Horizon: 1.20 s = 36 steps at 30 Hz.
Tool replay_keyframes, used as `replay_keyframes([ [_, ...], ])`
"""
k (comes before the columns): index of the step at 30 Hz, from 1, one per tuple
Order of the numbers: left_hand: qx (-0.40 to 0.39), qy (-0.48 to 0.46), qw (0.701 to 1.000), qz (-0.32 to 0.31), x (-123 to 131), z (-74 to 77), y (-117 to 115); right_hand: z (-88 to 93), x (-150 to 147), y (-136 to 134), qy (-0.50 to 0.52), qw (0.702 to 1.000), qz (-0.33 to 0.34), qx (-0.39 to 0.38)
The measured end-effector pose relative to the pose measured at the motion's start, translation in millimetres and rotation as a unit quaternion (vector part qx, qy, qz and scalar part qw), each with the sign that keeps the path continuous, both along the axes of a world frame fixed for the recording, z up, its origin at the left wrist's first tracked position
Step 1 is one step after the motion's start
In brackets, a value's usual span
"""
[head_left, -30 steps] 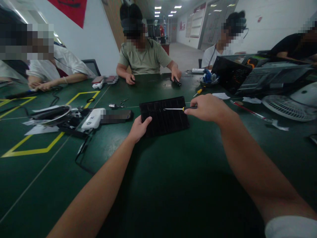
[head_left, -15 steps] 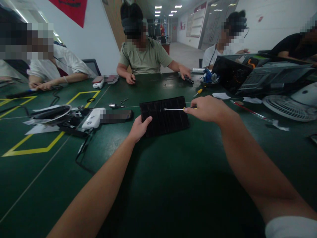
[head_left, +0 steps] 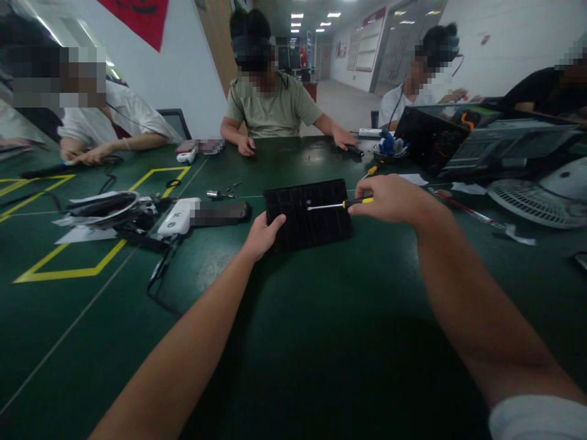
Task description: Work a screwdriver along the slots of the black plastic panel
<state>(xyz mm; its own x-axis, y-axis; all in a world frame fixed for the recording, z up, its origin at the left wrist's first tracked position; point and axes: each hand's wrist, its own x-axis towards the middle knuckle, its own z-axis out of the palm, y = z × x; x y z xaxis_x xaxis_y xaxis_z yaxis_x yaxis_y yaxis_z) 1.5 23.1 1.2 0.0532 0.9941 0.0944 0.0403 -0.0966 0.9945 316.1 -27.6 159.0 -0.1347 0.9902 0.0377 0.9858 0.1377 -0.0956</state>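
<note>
My left hand (head_left: 265,235) grips the left edge of a flat black rectangular panel (head_left: 321,226) with a ribbed or compartmented face, its thumb on top. The panel is tilted a little, over the green table (head_left: 312,318). In my right hand (head_left: 389,198) is a screwdriver (head_left: 326,206) with a black and yellow handle, pinched at the handle's end. Its metal shaft points left across the panel's upper part. Whether the tip touches the panel I cannot tell. A small round grey spot shows on the panel just above the tip.
Left of the panel lie a phone-like dark device (head_left: 224,212), a white device (head_left: 180,217), a metal bit (head_left: 215,194) and a cluttered pile (head_left: 101,211). A second screwdriver (head_left: 372,171), a computer case (head_left: 499,143) and a white fan (head_left: 541,189) stand beyond my right hand. Several people sit around the table.
More of the screwdriver's black and yellow handle now shows in front of my right fingers. The whole view has shifted slightly; my left hand still holds the panel.
</note>
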Motion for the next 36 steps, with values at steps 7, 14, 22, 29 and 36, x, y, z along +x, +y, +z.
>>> replay_keyframes([
  [7,0.020,0.001,1.000,0.008,0,-4.8,4,0.3,7,-3,0.060,0.995,-0.007,0.074],
  [14,0.039,0.027,0.999,0.018,-2,-7.4,8,-21.3,35,20,0.221,0.965,-0.101,0.096],
  [22,0.068,0.114,0.991,0.004,-1,-6.0,5,-104.3,130,17,0.140,0.935,-0.320,0.060],
  [29,0.068,0.322,0.943,-0.048,4,8.2,-9,-135.8,200,-37,0.081,0.905,-0.406,0.097],
  [36,0.093,0.444,0.883,-0.122,8,20.1,-19,-143.7,210,-41,0.033,0.875,-0.442,0.193],
])
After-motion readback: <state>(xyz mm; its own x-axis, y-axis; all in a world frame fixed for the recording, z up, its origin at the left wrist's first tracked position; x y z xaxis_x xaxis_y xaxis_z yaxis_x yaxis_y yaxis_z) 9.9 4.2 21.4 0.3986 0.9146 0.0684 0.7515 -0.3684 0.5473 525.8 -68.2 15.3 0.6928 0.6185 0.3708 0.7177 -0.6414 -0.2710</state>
